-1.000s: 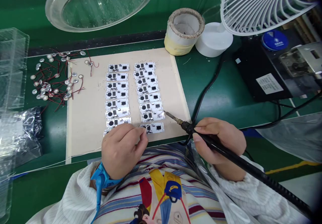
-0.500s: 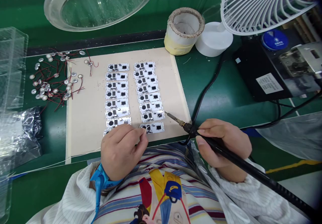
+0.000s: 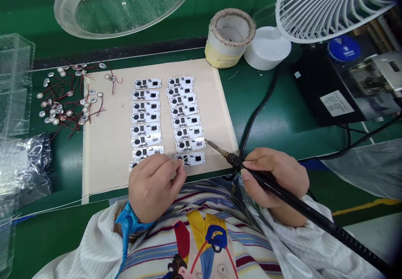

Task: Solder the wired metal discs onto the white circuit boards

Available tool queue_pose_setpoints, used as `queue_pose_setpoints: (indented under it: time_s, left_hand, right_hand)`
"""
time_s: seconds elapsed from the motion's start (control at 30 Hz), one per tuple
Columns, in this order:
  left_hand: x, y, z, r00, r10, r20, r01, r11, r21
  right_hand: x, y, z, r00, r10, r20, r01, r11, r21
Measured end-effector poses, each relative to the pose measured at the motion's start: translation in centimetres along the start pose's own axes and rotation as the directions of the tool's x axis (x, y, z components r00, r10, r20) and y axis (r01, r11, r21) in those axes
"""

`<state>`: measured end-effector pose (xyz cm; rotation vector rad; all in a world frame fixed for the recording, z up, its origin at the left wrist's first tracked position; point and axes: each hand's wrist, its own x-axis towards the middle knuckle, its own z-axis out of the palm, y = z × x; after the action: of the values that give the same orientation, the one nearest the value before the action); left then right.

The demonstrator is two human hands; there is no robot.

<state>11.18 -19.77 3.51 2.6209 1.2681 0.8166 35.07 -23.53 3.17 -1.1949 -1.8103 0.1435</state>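
Observation:
Two columns of white circuit boards [image 3: 187, 121] lie on a beige mat [image 3: 109, 153]. My left hand [image 3: 157, 187], with a blue wrist strap [image 3: 133, 220], pinches a thin solder wire [image 3: 184, 159] over the left end of the lowest board [image 3: 198, 158] in the right column. A black soldering iron [image 3: 266, 180] is gripped in my right hand [image 3: 276, 183]. Its tip points up and left, at the right edge of the second-lowest board [image 3: 190, 144]; whether it touches is too small to tell.
Small round metal parts with red and black wires [image 3: 59, 107] lie at the left, near a plastic bag [image 3: 34, 166]. A magnifier [image 3: 122, 7], a ring-shaped holder [image 3: 230, 36], a fan [image 3: 333, 7] and a black box [image 3: 326, 90] stand behind. A black cable crosses the green table.
My left hand has shifted slightly right. My right hand has moved slightly left with the soldering iron. The boards lie as before.

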Motion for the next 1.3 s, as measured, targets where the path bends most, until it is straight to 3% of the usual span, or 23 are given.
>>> queue_pose_setpoints:
  time_s: [0.2, 0.6, 1.3]
  left_hand:
    - [0.06, -0.01, 0.16, 1.000, 0.003, -0.013, -0.003, 1.000, 0.015]
    - [0.14, 0.00, 0.08, 1.000, 0.023, -0.006, -0.023, 1.000, 0.001]
    - [0.09, 0.17, 0.20, 1.000, 0.020, 0.004, -0.020, 1.000, 0.001]
  right_hand:
    - [0.05, -0.12, 0.03, 0.999, -0.035, 0.011, 0.036, 0.998, -0.046]
    - [-0.70, 0.35, -0.27, 0.998, 0.064, -0.002, -0.064, 0.996, 0.064]
    - [-0.35, -0.49, -0.30, 1.000, 0.025, 0.017, -0.024, 0.999, -0.031]
